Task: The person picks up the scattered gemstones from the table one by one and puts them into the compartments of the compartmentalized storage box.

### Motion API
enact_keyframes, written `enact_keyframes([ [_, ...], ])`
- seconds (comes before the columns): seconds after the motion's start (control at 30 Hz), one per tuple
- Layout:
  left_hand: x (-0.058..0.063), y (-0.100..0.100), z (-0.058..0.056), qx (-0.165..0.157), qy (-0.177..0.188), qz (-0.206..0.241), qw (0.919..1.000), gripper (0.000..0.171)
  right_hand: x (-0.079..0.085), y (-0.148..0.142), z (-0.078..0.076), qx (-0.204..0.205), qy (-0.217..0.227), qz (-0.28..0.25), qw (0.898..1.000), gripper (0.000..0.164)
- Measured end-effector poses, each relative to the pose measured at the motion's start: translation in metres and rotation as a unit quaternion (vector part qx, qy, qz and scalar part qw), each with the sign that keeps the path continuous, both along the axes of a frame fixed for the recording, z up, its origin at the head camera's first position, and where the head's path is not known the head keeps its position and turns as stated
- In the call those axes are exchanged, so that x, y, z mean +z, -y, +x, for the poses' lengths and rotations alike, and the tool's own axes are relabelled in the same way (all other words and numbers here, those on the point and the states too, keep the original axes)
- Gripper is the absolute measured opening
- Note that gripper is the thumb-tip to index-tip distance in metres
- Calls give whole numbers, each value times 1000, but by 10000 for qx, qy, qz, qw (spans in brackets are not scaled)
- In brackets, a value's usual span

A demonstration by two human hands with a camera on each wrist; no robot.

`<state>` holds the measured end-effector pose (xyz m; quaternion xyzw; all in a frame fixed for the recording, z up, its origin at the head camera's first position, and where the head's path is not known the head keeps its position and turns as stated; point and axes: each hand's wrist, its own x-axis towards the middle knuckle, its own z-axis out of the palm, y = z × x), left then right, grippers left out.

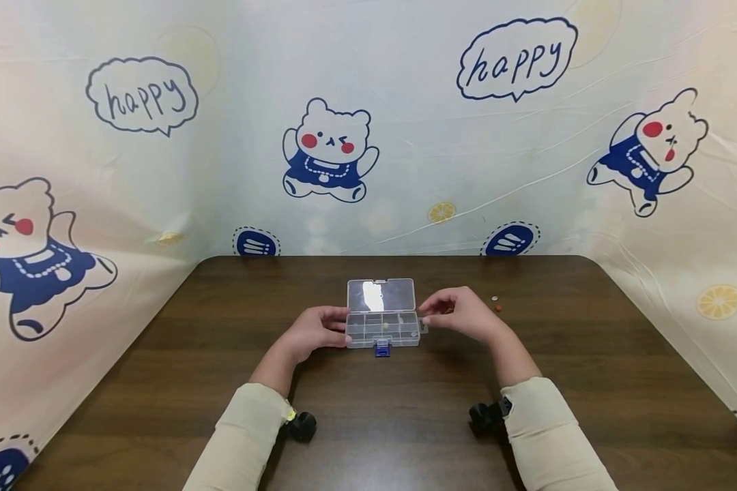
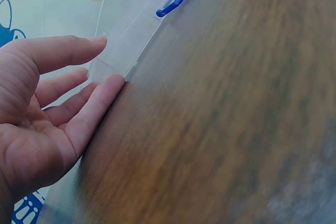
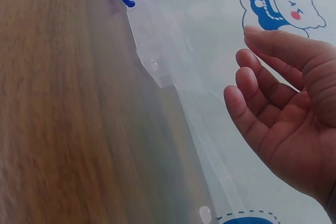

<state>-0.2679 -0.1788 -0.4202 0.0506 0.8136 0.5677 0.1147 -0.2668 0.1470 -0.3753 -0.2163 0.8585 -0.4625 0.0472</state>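
A clear plastic compartment box (image 1: pixel 356 335) stands on the table with its lid (image 1: pixel 396 294) raised at the back and a blue latch (image 1: pixel 382 350) hanging at the front. Its compartments hold a small yellowish piece (image 1: pixel 385 326) and a whitish piece (image 1: pixel 414 334). My left hand (image 1: pixel 319 331) rests against the box's left end; in the left wrist view the little finger (image 2: pixel 113 85) touches the lower corner. At the other end, my right hand (image 1: pixel 460 314) hovers by the hang tab (image 1: pixel 423 326), fingers loosely bent and holding nothing, apart from the box (image 3: pixel 149 40) in the right wrist view.
To the right of my right hand, a small white piece (image 1: pixel 494 298) and an orange-brown piece (image 1: pixel 499 308) lie on the brown wooden table (image 1: pixel 381 409). A printed cloth (image 1: pixel 417 170) with bears hangs behind the table and along both sides.
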Motion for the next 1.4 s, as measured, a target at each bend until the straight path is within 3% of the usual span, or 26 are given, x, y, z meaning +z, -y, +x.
enact_keyframes([
  [0.17,1,0,0,3,-23,-28,10000,61,1,-6,2,24,-190,30,9998,21],
  [0.6,1,-1,1,26,17,-42,10000,60,0,-31,5,-15,-192,-93,9998,24],
  [1.4,3,-2,4,48,69,-12,10000,60,-6,-77,6,-443,-109,-247,9987,28],
])
